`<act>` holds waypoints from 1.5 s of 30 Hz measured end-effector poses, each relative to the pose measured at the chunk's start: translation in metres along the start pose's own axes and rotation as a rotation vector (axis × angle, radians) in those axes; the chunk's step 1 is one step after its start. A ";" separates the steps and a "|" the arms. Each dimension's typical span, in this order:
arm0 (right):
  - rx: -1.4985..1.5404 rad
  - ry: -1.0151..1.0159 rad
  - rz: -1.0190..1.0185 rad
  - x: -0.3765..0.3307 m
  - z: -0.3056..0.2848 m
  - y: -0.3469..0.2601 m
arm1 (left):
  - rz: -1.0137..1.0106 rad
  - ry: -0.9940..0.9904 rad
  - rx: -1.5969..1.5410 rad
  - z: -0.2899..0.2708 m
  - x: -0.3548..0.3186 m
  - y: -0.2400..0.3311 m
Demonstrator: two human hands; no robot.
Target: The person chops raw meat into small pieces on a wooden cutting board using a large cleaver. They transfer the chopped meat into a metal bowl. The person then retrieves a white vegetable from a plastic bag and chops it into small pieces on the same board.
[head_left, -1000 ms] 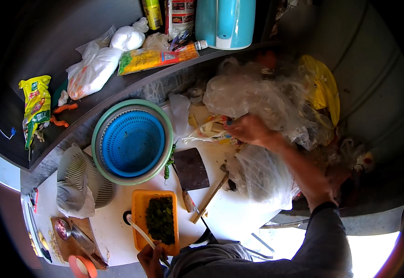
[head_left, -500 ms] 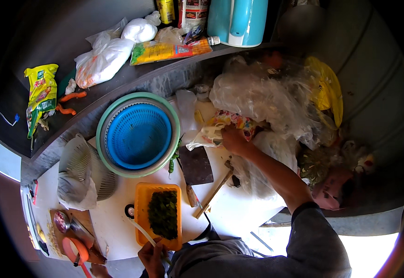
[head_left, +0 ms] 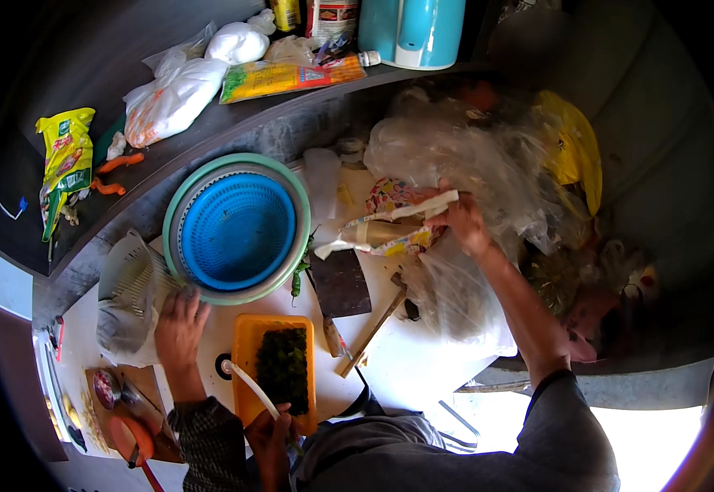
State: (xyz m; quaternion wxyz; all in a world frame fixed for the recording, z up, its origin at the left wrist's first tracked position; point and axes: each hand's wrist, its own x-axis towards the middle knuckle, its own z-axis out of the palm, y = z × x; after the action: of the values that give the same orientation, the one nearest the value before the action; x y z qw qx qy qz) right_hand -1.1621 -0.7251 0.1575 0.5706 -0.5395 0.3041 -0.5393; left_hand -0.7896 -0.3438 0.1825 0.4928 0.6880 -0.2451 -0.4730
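My right hand (head_left: pixel 460 223) is closed on the white edge of a flower-patterned bag (head_left: pixel 410 243), raised over the far middle of the table beside a heap of clear plastic bags. The bag gapes below my fingers. My left hand (head_left: pixel 272 435), near the lower edge, grips a long pale stalk (head_left: pixel 252 386) that is green at its lower end. The stalk slants up across the left side of an orange tray (head_left: pixel 245 336) of chopped dark greens (head_left: pixel 282 369). A co-worker's hand (head_left: pixel 180 332), with a dark patterned sleeve, reaches to the rim of a green basin (head_left: pixel 279 289).
A blue strainer (head_left: pixel 234 238) sits inside the stacked basins. Left of them stands a white basket (head_left: pixel 127 279). A cleaver (head_left: pixel 342 285) and a wooden stick (head_left: pixel 372 334) lie right of the tray. An orange-handled peeler-like round tool (head_left: pixel 130 435) is at lower left. The shelf holds a teal kettle (head_left: pixel 422 33).
My right hand has moved up and right, stretching the patterned bag wider. The co-worker's hand has come up from the lower left to the basin. My left hand still grips the stalk.
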 end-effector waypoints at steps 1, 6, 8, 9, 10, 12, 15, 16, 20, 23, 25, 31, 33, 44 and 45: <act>-0.198 0.072 0.082 0.010 -0.007 -0.009 | 0.007 -0.018 -0.001 0.000 0.004 -0.004; -0.187 0.077 0.155 0.021 -0.019 -0.013 | 0.008 -0.123 -0.077 0.006 0.013 -0.017; -0.187 0.069 0.156 0.022 -0.022 -0.011 | 0.008 -0.173 -0.092 0.010 0.012 -0.017; -0.191 0.069 0.166 0.024 -0.024 -0.010 | 0.005 -0.185 -0.079 0.013 0.012 -0.017; -0.195 0.066 0.177 0.025 -0.022 -0.011 | 0.002 -0.194 -0.066 0.015 0.011 -0.017; -0.190 0.068 0.171 0.025 -0.018 -0.012 | -0.005 -0.210 -0.041 0.018 0.009 -0.017; -0.174 0.119 0.180 0.024 -0.011 -0.014 | -0.034 -0.282 -0.019 0.022 0.011 -0.012; -0.166 0.138 0.181 0.024 -0.009 -0.016 | -0.040 -0.308 -0.016 0.023 0.010 -0.010; -0.195 0.048 0.228 0.029 -0.011 -0.025 | -0.025 -0.316 0.003 0.025 0.010 -0.007; -0.230 0.065 0.237 0.032 0.001 -0.035 | -0.020 -0.314 0.038 0.026 0.012 -0.009; -0.288 0.113 0.212 0.036 0.011 -0.036 | -0.015 -0.315 0.033 0.028 0.012 -0.009; -0.275 0.093 0.269 0.038 0.035 -0.052 | -0.007 -0.347 0.031 0.039 0.027 -0.019; -0.278 0.075 0.281 0.037 0.048 -0.057 | 0.047 -0.376 -0.033 0.043 0.043 -0.030; -0.351 -0.012 0.216 0.000 0.094 -0.125 | 0.448 -0.242 0.111 0.116 0.118 -0.005; -0.356 -0.028 0.238 -0.003 0.098 -0.128 | 0.475 -0.234 0.145 0.123 0.120 -0.008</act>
State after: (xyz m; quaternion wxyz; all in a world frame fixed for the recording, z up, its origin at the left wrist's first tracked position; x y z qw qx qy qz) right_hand -1.1083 -0.6732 0.3008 0.5302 -0.5994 0.4481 -0.3984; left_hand -0.8486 -0.4923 0.1181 0.5077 0.5853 -0.4879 -0.4020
